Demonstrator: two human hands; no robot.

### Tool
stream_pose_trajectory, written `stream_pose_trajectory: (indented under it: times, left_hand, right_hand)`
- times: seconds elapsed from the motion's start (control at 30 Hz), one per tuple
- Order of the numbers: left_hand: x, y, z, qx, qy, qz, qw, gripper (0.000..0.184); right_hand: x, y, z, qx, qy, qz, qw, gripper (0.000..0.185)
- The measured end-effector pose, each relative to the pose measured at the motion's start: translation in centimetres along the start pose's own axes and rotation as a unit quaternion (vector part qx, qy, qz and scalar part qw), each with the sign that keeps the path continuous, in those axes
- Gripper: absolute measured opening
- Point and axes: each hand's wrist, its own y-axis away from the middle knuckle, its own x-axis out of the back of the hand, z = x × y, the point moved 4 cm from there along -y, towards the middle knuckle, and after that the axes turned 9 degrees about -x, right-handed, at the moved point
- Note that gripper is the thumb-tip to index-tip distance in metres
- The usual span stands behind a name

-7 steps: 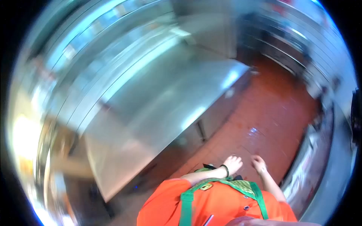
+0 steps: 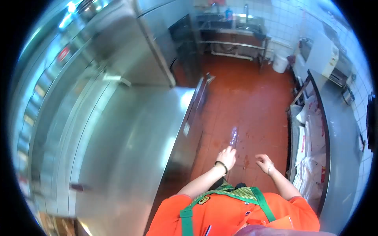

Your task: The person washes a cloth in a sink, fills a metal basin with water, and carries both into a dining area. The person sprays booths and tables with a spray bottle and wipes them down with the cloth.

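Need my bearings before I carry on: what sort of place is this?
Probably a commercial kitchen: a long metal counter runs along the left, a sink unit stands at the far end, and a green apron is being worn.

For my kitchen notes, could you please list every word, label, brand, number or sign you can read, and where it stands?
No text can be read.
Yellow emblem at the chest: too small.
Red print on white bundles, right: too small and blurred.
Red patch, upper left: too blurred.
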Motion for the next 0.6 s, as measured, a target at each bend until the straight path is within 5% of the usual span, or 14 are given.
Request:
stream_pose_trajectory:
  times: [0.07, 0.13, 0.17, 0.2, 0.47, 0.6]
  left_hand:
    - [-2.8, -10.1, 0.4, -0.009, 0.008, -0.098, 0.995, 0.027]
    - [-4.2, -27.7, 7.2, -0.074, 0.047, -0.105, 0.991, 0.028]
    - [-5.0, -34.2, 9.1, -0.106, 0.054, -0.129, 0.984, 0.029]
    - [-4.9, -38.7, 9.5, -0.132, 0.058, -0.157, 0.977, 0.03]
    - [-6.4, -68.5, 9.6, -0.179, 0.114, -0.196, 0.957, 0.036]
    - [-7.3, -80.1, 3.3, -0.102, -0.013, -0.378, 0.92, 0.048]
  right_hand:
    - [10.6, -3.3, 10.3, -0.142, -0.003, 0.125, 0.982, 0.024]
    - [32.2, -4.1, 19.8, -0.298, 0.06, 0.278, 0.911, 0.027]
    - [38.3, -3.5, 20.7, -0.44, 0.069, 0.29, 0.847, 0.026]
    - [42.3, -4.3, 21.9, -0.479, 0.064, 0.308, 0.819, 0.026]
    - [55.4, -17.8, 29.1, -0.587, 0.053, 0.183, 0.787, 0.027]
    - [62.0, -32.7, 27.4, -0.541, 0.144, 0.081, 0.825, 0.028]
